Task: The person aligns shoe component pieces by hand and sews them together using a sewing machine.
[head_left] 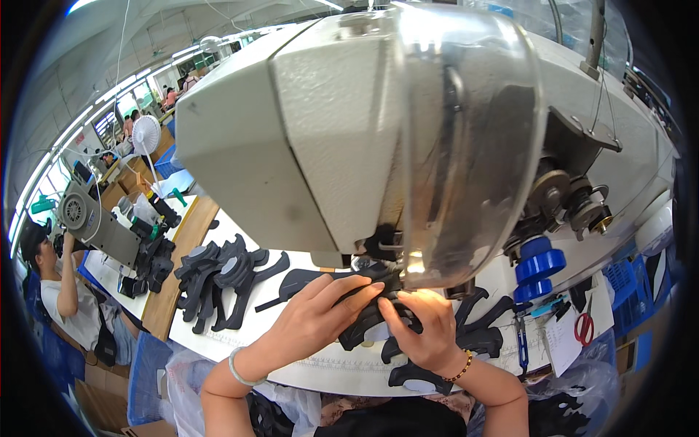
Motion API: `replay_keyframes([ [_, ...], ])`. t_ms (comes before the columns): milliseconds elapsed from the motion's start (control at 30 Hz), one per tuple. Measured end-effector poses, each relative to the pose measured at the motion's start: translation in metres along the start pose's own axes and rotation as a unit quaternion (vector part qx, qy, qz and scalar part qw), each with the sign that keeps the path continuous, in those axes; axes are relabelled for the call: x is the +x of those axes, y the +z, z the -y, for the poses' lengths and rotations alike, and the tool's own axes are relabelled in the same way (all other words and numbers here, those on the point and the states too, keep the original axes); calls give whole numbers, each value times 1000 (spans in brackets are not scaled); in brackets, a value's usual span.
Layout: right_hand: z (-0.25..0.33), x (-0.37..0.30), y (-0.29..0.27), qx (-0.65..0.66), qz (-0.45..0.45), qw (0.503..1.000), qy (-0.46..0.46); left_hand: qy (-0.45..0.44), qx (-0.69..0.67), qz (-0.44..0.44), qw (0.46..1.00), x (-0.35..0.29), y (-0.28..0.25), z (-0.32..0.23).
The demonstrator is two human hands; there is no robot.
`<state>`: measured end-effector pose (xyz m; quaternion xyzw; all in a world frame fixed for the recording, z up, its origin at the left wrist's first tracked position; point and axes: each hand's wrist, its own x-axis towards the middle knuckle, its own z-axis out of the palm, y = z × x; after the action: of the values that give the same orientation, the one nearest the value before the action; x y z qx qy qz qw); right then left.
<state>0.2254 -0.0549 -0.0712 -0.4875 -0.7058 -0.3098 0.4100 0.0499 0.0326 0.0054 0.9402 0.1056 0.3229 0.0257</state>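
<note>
Under the head of a large white sewing machine (335, 124), both hands are on a black padded fabric piece (358, 329). My left hand (317, 313) comes in from the left, its fingers bent and pressed on the piece close to the needle area. Opposite it, my right hand (426, 335) pinches the same piece between thumb and fingers. The needle and the exact stitching spot are hidden behind the machine's clear plastic guard (473, 146) and my fingers. A long flat black part (295, 284) extends left from beneath the machine head.
A heap of black shaped pieces (222, 277) lies left on the white table; more black pieces (477, 342) lie right. Farther right are red-handled scissors (584, 329), a blue thread snipper (522, 342) and a blue crate (622, 280). A co-worker (69, 306) sits at the left.
</note>
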Motion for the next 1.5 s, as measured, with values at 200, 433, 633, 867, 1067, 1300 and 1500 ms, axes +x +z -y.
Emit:
replay_keyframes([
  [200,-2,4,-2,-72,-12,997,-5,2,9,0,1000,2,6,7],
  [433,-1,5,-4,-42,17,999,11,-17,41,6,999,5,3,1],
  [633,-2,9,-6,-49,25,998,-7,29,97,35,994,8,-3,2],
  [867,-2,16,-2,-52,27,998,-9,-25,23,74,997,13,-6,5],
  [1067,-4,14,6,-17,50,998,16,-96,-62,95,989,13,-10,16],
  [1300,3,13,6,-88,32,996,11,-53,-32,125,990,17,-17,16],
  [1500,-5,13,1,-89,58,994,-16,-21,-18,125,992,14,-16,18],
])
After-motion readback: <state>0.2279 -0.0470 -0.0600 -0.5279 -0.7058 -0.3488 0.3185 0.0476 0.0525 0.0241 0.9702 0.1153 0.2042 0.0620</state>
